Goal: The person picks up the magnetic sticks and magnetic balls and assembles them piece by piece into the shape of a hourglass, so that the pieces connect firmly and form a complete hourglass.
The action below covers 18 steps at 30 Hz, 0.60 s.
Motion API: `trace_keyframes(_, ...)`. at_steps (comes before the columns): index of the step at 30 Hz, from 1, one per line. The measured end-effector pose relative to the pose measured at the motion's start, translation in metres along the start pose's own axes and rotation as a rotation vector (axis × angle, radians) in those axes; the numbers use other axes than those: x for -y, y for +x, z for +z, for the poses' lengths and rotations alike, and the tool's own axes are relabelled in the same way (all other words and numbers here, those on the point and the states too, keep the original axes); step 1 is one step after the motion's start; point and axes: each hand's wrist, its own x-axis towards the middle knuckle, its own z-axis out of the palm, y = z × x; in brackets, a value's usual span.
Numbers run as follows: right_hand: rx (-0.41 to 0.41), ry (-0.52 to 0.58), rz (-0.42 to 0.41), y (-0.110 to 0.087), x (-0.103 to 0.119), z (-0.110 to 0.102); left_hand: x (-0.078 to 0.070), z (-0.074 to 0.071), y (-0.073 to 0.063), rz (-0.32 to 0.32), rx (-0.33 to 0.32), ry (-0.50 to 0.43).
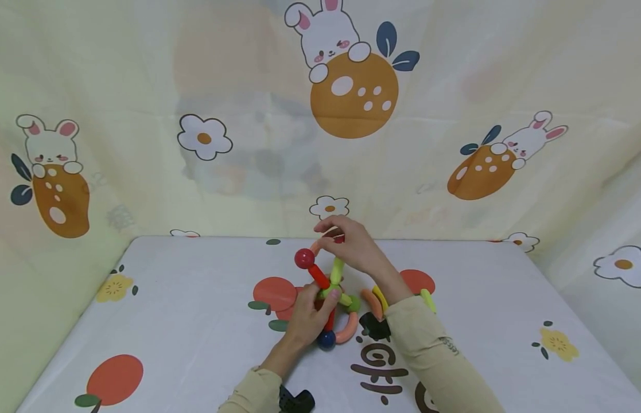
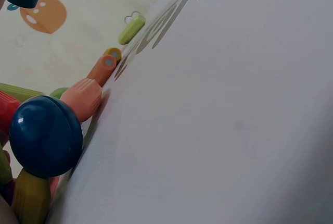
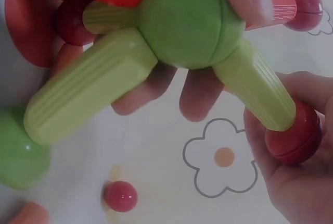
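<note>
A ball-and-rod toy frame, with rods joined at coloured balls, stands up from the table between the two hands. My left hand (image 1: 310, 315) grips it low down near a green ball (image 3: 182, 21), where several rods meet; its fingertips show behind that ball. At the top, my right hand (image 1: 351, 246) holds a red ball (image 3: 294, 133) on the end of a light green rod (image 3: 255, 86). Another red ball (image 1: 304, 258) tops a red rod (image 1: 319, 276) on the left. Low on the frame, a blue ball (image 1: 326, 339) joins a curved salmon rod (image 1: 347, 330).
Right of the frame lie a curved orange rod (image 1: 372, 304) and a yellow rod (image 1: 380, 298). A loose light green rod (image 1: 428, 300) is beyond the right forearm. One separate red ball (image 3: 120, 196) shows in the right wrist view. A printed curtain (image 1: 248, 189) hangs behind the table.
</note>
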Motion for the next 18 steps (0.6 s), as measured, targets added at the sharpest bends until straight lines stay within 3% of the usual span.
trace_keyframes(8, -0.036, 0.117, 0.035, 0.0001, -0.004, 0.0, 0.0008, -0.0014, 0.0004, -0.001, 0.008, 0.014)
trace_keyframes(18, 0.038, 0.231, 0.004, 0.0003, -0.0092, -0.0026, -0.0017, -0.0017, 0.0004, -0.014, 0.016, 0.002)
